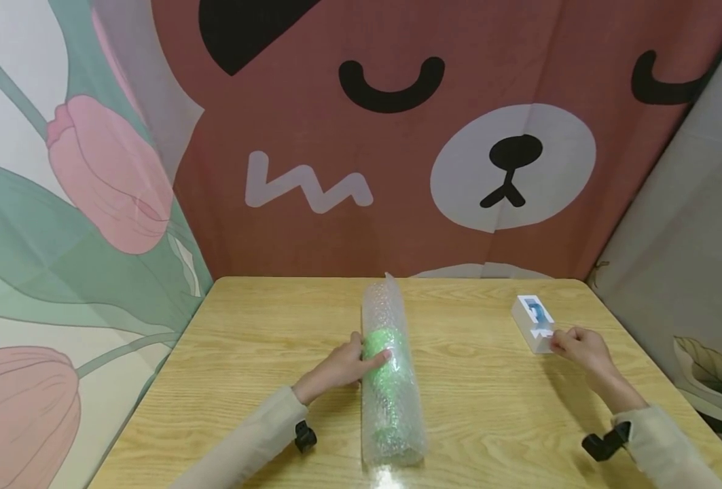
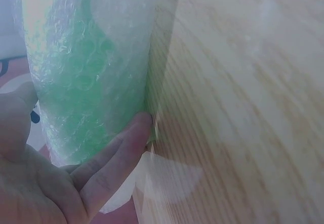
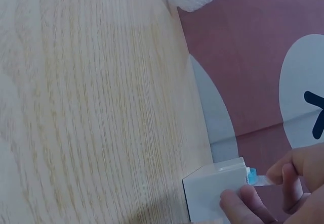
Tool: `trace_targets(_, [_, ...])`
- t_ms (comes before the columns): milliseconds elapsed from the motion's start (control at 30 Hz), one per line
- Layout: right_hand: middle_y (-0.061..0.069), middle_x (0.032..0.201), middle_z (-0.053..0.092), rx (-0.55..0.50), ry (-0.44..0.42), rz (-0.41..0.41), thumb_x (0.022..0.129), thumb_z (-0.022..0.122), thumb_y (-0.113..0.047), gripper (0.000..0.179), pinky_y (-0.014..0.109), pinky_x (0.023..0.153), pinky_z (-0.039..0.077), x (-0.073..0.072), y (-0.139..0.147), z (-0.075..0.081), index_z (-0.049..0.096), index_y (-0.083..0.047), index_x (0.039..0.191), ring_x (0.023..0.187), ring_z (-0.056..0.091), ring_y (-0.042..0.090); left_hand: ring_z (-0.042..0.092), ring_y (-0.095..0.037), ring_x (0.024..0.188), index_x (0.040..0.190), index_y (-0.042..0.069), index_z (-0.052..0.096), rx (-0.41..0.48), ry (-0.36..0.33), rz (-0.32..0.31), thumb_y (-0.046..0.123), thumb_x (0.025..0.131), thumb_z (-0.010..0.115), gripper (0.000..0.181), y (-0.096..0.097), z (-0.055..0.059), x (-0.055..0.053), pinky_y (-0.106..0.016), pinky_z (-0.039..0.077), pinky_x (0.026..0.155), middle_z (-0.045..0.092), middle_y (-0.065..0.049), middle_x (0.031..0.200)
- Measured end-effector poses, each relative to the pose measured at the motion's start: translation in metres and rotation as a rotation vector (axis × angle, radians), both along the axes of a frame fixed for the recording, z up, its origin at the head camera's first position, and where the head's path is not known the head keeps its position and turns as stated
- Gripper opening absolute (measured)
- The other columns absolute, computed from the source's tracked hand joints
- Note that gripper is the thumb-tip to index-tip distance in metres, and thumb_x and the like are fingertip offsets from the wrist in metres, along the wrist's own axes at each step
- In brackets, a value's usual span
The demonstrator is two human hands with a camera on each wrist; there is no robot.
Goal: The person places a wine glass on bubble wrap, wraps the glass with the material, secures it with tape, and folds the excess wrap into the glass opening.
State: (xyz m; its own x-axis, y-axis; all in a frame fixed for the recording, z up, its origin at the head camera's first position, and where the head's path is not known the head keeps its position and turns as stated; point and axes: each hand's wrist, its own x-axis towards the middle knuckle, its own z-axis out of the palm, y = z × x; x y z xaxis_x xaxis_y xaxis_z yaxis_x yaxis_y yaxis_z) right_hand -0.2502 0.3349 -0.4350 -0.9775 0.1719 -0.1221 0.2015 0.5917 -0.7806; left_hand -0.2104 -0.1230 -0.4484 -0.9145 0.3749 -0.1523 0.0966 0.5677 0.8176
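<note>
A long bundle of clear bubble wrap (image 1: 391,421) lies lengthwise on the table, with something green (image 1: 386,370) showing through it; the wrap hides its exact shape. My left hand (image 1: 338,365) holds the bundle from the left side, thumb over the top and fingers low against its side near the tabletop. Toward the far right stands a white tape dispenser (image 1: 524,324) with a blue tape roll (image 1: 536,312) inside. At its near end, my right hand (image 1: 583,350) pinches the clear end of the tape (image 3: 264,180), while other fingers rest against the dispenser's side.
The wooden table (image 1: 263,339) runs back to a hanging cloth (image 1: 312,238) printed with a bear's face. A flower-patterned cloth (image 1: 18,272) flanks the left side, and another cloth (image 1: 678,224) hangs at the right.
</note>
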Motion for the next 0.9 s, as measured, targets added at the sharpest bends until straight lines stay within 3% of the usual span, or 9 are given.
trace_targets(167, [0.009,0.086,0.064,-0.082,0.001,-0.042,0.100,0.056,-0.037,0.048,0.031,0.069,0.055,-0.010,0.011,-0.016,0.047,-0.003,0.067,0.077,0.060,0.013,0.064,-0.028,0.067,0.145,-0.017,0.022,0.004,-0.007,0.008,0.059,0.095,0.056,0.097,-0.001,-0.001,-0.002,-0.038,0.053,0.060,0.056,-0.011,0.081])
trace_targets(233, [0.009,0.089,0.067,-0.120,0.025,-0.049,0.097,0.056,-0.051,0.058,0.031,0.066,0.058,-0.022,0.025,-0.036,0.046,-0.003,0.067,0.077,0.063,0.011,0.064,-0.028,0.067,0.146,-0.017,0.020,0.006,-0.010,0.013,0.060,0.095,0.056,0.099,-0.001,-0.002,-0.002,-0.038,0.053,0.059,0.056,-0.011,0.081])
trace_targets(333, [0.013,0.095,0.067,-0.165,0.008,-0.052,0.093,0.057,-0.060,0.063,0.030,0.065,0.058,-0.026,0.031,-0.043,0.044,-0.004,0.067,0.079,0.064,0.010,0.064,-0.029,0.066,0.147,-0.017,0.018,0.005,-0.010,0.013,0.060,0.095,0.056,0.100,-0.001,-0.003,-0.003,-0.038,0.054,0.060,0.056,-0.011,0.080])
trace_targets(400, [0.014,0.096,0.067,-0.178,-0.006,-0.058,0.095,0.058,-0.055,0.059,0.029,0.067,0.058,-0.022,0.027,-0.038,0.044,-0.004,0.067,0.078,0.063,0.010,0.064,-0.029,0.066,0.145,-0.017,0.022,0.006,-0.006,0.009,0.059,0.095,0.056,0.097,0.000,-0.003,-0.002,-0.039,0.054,0.059,0.056,-0.011,0.080])
trace_targets(467, [0.014,0.095,0.067,-0.202,-0.050,-0.055,0.099,0.057,-0.039,0.050,0.031,0.072,0.058,-0.011,0.015,-0.017,0.043,-0.005,0.066,0.079,0.063,0.011,0.064,-0.029,0.065,0.144,-0.016,0.024,0.006,-0.002,0.007,0.059,0.095,0.056,0.095,0.000,-0.002,-0.001,-0.039,0.054,0.059,0.056,-0.011,0.079])
trace_targets(567, [0.008,0.089,0.067,-0.220,-0.076,-0.050,0.101,0.053,-0.020,0.042,0.030,0.075,0.058,-0.005,0.005,-0.005,0.040,-0.007,0.063,0.077,0.064,0.009,0.064,-0.030,0.065,0.144,-0.016,0.025,0.009,-0.001,0.009,0.059,0.095,0.056,0.094,0.000,-0.001,0.000,-0.039,0.053,0.058,0.055,-0.010,0.078])
trace_targets(700, [0.004,0.085,0.066,-0.277,-0.107,-0.041,0.100,0.052,-0.012,0.040,0.028,0.074,0.057,-0.003,0.003,-0.006,0.040,-0.010,0.062,0.074,0.065,0.006,0.063,-0.030,0.064,0.145,-0.017,0.022,0.002,-0.003,0.016,0.059,0.095,0.056,0.096,0.000,-0.001,-0.001,-0.037,0.052,0.058,0.054,-0.010,0.075])
trace_targets(900, [0.016,0.092,0.065,-0.398,-0.137,-0.051,0.098,0.053,-0.011,0.034,0.029,0.074,0.058,-0.013,0.011,-0.023,0.040,-0.005,0.067,0.072,0.067,0.009,0.063,-0.031,0.064,0.144,-0.017,0.023,0.004,-0.002,0.013,0.057,0.096,0.056,0.094,0.000,-0.001,-0.001,-0.038,0.052,0.058,0.055,-0.010,0.075])
